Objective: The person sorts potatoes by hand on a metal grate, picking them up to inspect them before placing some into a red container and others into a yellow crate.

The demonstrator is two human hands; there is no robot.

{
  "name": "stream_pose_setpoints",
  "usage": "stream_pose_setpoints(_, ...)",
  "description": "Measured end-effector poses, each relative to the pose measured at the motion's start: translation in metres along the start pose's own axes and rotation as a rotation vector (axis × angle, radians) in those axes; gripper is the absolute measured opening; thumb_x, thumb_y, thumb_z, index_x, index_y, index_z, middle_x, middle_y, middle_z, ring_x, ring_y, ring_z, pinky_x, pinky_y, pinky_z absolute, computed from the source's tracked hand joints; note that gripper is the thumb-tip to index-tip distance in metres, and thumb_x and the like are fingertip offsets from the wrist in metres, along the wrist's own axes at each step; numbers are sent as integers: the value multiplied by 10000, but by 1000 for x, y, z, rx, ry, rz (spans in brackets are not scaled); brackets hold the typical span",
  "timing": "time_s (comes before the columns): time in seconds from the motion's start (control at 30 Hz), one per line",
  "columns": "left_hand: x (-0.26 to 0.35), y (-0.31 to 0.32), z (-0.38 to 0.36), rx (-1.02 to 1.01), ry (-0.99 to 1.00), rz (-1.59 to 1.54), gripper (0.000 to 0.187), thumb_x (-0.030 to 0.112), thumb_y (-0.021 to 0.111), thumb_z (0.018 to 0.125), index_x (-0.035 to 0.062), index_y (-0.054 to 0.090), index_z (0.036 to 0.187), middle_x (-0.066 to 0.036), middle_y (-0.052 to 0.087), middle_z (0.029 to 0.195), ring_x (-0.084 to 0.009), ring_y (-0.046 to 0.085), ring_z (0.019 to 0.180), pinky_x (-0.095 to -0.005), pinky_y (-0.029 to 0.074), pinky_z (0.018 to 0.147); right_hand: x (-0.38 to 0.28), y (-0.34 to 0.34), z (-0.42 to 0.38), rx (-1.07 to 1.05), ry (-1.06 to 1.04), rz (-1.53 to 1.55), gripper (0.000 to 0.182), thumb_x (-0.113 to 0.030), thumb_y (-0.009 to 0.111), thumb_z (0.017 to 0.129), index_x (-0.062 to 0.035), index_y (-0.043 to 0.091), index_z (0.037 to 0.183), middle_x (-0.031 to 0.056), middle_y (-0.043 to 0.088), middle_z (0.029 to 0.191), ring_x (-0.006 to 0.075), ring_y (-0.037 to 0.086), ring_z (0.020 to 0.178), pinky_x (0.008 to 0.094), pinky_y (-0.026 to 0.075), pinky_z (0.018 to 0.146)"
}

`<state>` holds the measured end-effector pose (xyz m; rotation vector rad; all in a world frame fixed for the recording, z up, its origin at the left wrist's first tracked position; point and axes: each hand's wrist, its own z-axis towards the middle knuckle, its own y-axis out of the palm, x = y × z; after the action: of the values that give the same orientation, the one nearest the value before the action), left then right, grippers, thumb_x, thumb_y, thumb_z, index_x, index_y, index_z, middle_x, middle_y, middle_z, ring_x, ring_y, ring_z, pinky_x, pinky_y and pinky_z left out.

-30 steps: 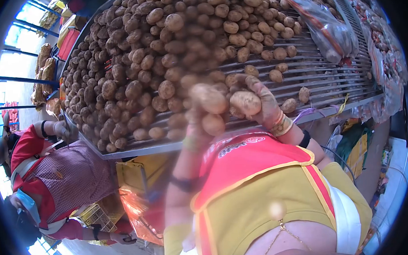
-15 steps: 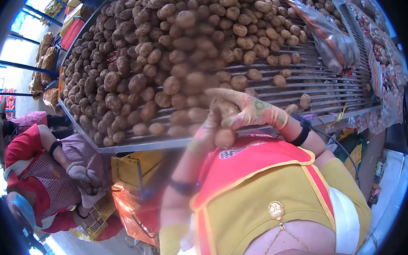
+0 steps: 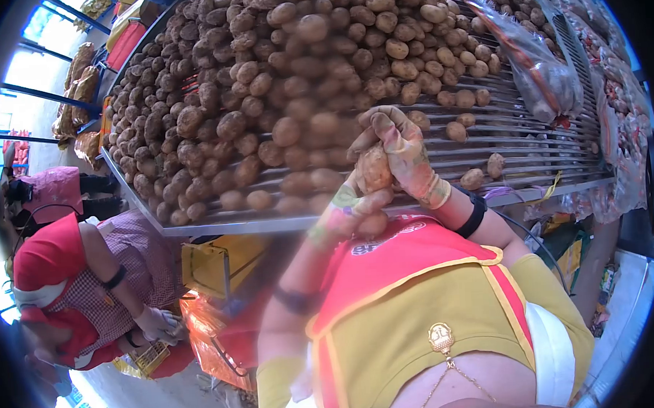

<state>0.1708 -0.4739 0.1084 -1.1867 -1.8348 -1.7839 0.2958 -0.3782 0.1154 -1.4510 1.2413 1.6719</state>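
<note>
Both of my hands wear stained, patterned gloves and meet above the front edge of the slatted metal table. My left hand is partly blurred, its fingers curled round potatoes. A larger potato sits between the two hands, and a smaller potato shows below, against the red apron. My right hand has its fingers bent over the larger potato from above and the right. Potatoes lie heaped behind and to the left of my hands.
A plastic bag of potatoes lies on the slats at right, near more bagged goods. Loose potatoes rest right of my hands. A co-worker in a checked apron stands at left, beside a yellow crate.
The right hand has turned upright, its fingers now curled over the potato. The potato between the hands shows more fully. The co-worker's hands have moved lower.
</note>
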Motion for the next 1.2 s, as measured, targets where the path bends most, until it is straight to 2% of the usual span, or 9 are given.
stream_pose_setpoints(0.17,-7,-18,-8,-18,-28,45,632,309,708,905,29,430,1400,-47,551,1255,-154,509,1168,-320,399,1016,-11,14,2,-53,31,-37,313,-326,535,1036,-27,596,1104,80,696,837,119,652,709,242,536,627)
stream_pose_setpoints(0.27,-12,-27,-21,-23,-88,-19,588,376,655,935,26,467,1368,-44,554,1243,-137,505,1147,-300,391,1011,-8,-13,23,-222,-469,-730,245,-255,571,1013,-25,624,1080,37,696,869,77,606,710,211,509,630)
stream_pose_setpoints(0.37,-1,-13,-34,-30,-41,7,545,374,612,962,20,484,1356,-33,562,1223,-123,516,1113,-295,401,997,0,-40,49,66,-419,-687,226,-210,659,942,-31,653,1081,-1,689,855,60,555,685,218,504,661)
stream_pose_setpoints(0.47,-18,-35,-28,-68,-138,-173,529,388,621,949,22,513,1317,-28,581,1173,-125,532,1103,-300,418,977,-22,-65,42,-96,-220,-704,339,-221,751,845,-76,668,1140,112,702,1028,201,689,957,350,537,821)
stream_pose_setpoints(0.63,-37,-47,0,174,229,397,483,407,685,891,58,560,1201,-33,598,1099,-127,550,1041,-318,477,831,-30,-5,-4,-480,-340,-854,830,-379,800,763,-94,460,1465,222,263,1554,432,315,1416,443,302,1170)
stream_pose_setpoints(0.83,-6,-37,-1,104,322,1656,401,241,779,815,44,590,1108,-68,596,1083,-157,569,1015,-332,491,818,16,-2,-2,-239,-362,-957,412,-186,674,877,-56,614,1263,190,618,1226,337,680,903,394,550,733)
stream_pose_setpoints(1.0,-18,-38,-6,60,434,1416,377,169,778,807,19,599,1102,-68,597,1074,-160,584,938,-318,490,840,4,-41,23,103,-74,-630,383,-215,667,907,-65,631,1258,139,674,1088,223,687,891,311,552,787)
stream_pose_setpoints(1.17,-17,-41,-1,306,71,293,445,142,806,789,18,596,1162,-31,599,1094,-113,581,922,-301,494,833,-5,-21,2,-169,-345,-469,379,-281,682,908,-46,674,1206,22,681,967,150,593,991,342,483,868)
stream_pose_setpoints(1.2,-17,-42,-1,222,149,643,447,142,807,788,20,596,1163,-32,598,1098,-111,581,923,-297,495,826,9,-26,5,-166,-429,-522,325,-220,657,926,-41,668,1197,22,684,926,143,621,922,320,511,820)
